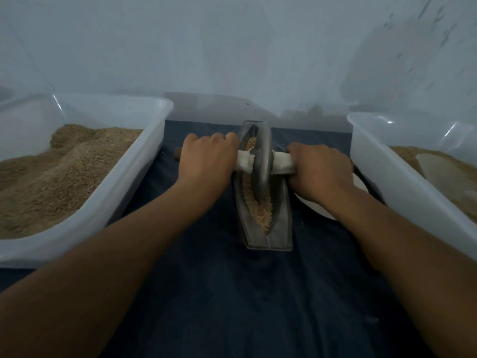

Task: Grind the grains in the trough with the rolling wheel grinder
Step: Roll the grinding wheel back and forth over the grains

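A grey boat-shaped metal trough lies lengthwise on the dark blue cloth in the middle. Tan grains fill its groove. The grey rolling wheel stands upright in the groove, around the trough's far half. A handle bar wrapped in white runs through the wheel's hub. My left hand is closed around the bar left of the wheel, where a brown bar end sticks out. My right hand grips the bar on the right side.
A large translucent tub heaped with brown grain stands at the left. A second tub with grain stands at the right. A white plate lies partly under my right hand and the right tub. A pale wall rises behind.
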Action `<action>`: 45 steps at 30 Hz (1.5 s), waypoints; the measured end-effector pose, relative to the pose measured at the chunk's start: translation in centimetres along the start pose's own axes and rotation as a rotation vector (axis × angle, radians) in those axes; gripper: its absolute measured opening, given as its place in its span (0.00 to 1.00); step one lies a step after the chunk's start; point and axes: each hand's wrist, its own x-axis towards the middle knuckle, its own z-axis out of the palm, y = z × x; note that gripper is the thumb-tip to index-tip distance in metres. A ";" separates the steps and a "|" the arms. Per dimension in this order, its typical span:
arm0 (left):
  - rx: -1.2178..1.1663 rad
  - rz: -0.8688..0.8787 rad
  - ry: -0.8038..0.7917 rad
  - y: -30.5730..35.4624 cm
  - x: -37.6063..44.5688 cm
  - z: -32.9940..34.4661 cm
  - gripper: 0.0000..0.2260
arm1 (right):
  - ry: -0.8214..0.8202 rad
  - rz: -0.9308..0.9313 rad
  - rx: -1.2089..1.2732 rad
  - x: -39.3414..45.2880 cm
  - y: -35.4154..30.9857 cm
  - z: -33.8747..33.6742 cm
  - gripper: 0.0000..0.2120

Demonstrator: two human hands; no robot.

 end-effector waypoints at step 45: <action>0.002 -0.021 0.054 0.6 -1.9 -1.0 0.13 | 0.018 -0.024 0.024 -1.8 -0.1 -0.8 0.10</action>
